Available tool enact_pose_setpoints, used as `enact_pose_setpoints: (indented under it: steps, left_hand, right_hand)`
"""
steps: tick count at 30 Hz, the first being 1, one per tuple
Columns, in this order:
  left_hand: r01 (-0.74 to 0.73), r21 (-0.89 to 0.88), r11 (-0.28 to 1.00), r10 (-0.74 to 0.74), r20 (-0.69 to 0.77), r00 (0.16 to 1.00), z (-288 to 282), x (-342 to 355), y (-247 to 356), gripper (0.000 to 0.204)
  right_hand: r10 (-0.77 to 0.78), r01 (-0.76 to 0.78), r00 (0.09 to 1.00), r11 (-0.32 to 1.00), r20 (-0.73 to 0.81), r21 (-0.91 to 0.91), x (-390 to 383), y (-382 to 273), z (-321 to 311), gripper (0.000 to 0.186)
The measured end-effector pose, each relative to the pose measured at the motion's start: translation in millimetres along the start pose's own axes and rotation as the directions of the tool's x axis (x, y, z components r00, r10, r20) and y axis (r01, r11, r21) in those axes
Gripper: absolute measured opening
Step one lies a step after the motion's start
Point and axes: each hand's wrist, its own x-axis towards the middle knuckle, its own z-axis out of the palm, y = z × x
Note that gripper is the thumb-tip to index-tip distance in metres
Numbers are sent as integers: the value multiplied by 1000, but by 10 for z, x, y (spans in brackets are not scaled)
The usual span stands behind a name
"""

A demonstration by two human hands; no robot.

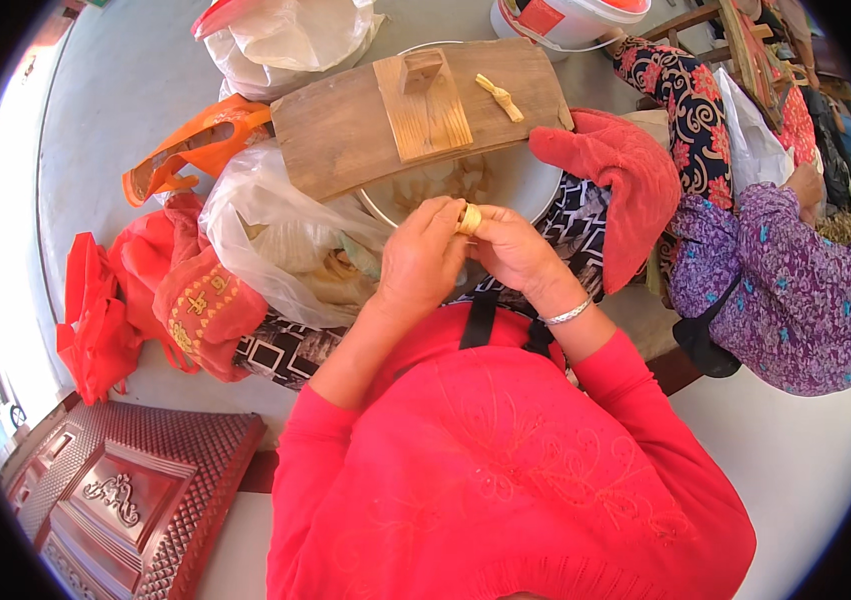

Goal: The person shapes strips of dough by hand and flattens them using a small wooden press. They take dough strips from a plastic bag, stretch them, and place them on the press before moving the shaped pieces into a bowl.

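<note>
Close together over a wide pale basin (545,195), my left hand (419,258) and my right hand (517,248) pinch a small yellowish wrapped strip (468,219) between their fingertips. Its kind is not plain; it looks like a flat band wound on itself. Just beyond them a wooden board (330,130) lies across the basin, with a small wooden block (422,72) fixed on it. On the board's right part rests a similar yellowish knotted piece (500,98). Brownish pieces (435,185) show inside the basin, partly hidden by board and hands.
Left of the basin sit a clear plastic bag (275,225) with brownish contents, an orange bag (190,145) and red bags (95,320). A red cloth (625,185) hangs at the right. Beyond are a white sack (290,45) and white bucket (565,25). Another person (785,280) sits at right.
</note>
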Motion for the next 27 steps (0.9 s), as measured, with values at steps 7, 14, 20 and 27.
enact_pose_setpoints:
  steps: [7,14,20,27]
  left_hand:
    - [367,-67,928,-358,119,926,8,172,20,16]
    - [741,-546,392,-595,464,657,-175,-137,41,21]
    - [57,212,976,-82,110,991,-396,-77,13,9]
    - [211,-106,972,-195,143,970,-328,250,-34,8]
  right_hand:
    - [-703,457,709,401,53,-794,45,-4,186,6]
    - [-807,529,589,352,35,-772,37,-209,205,7]
    - [-616,488,787,589,33,-644,2,-434,109,31]
    - [-72,107,994,724,80,-682,59,-793,296,13]
